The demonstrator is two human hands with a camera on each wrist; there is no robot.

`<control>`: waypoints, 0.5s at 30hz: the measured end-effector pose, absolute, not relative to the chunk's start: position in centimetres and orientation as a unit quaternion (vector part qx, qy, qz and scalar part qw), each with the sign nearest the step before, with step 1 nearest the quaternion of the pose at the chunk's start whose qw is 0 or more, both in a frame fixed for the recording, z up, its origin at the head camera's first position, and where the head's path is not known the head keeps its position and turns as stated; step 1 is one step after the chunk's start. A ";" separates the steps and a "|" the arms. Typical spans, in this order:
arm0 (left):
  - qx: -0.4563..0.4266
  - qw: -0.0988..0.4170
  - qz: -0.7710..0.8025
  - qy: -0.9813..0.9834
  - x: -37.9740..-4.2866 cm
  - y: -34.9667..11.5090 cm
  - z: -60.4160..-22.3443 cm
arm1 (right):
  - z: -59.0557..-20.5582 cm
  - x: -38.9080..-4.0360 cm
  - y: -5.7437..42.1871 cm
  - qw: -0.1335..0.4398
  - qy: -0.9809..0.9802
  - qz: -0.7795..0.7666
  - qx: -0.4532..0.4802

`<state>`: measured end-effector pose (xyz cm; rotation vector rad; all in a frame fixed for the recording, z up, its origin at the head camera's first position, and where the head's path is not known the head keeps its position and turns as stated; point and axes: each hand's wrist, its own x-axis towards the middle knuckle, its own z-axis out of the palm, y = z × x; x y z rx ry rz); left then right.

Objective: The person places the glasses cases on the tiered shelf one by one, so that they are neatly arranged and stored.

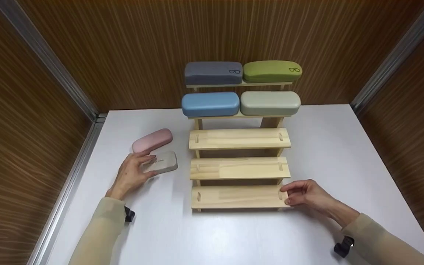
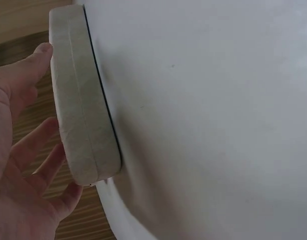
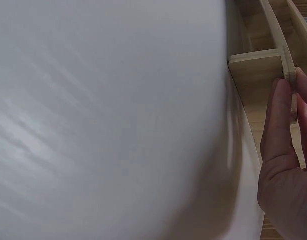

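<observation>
On the left of the head view, my left hand holds a pale grey-white glasses case with small lettering on its lid, thumb on the near side and fingers over the far part. In the left wrist view the same case shows its side and a dark seam; whether it touches the table is unclear. Just behind it lies a pink glasses case. My right hand pinches the right end of the lowest board of a stepped wooden rack between thumb and fingers.
The rack's top tier carries a grey-blue case and a green case, both with a glasses print. A blue case and a pale green case sit one tier below. Wood-grain walls enclose the white table.
</observation>
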<state>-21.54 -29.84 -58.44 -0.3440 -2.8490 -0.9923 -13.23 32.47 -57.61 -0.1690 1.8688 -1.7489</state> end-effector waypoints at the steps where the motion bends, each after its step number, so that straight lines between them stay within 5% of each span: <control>1: -0.114 0.053 -0.326 -0.937 -21.5 -29.8 -58.5 | -57.6 -13.2 32.5 0.286 0.699 -0.653 -0.060; 15: -0.098 0.028 -0.333 -0.937 -21.6 -29.7 -59.3 | -57.4 -13.1 32.5 0.284 0.695 -0.658 -0.054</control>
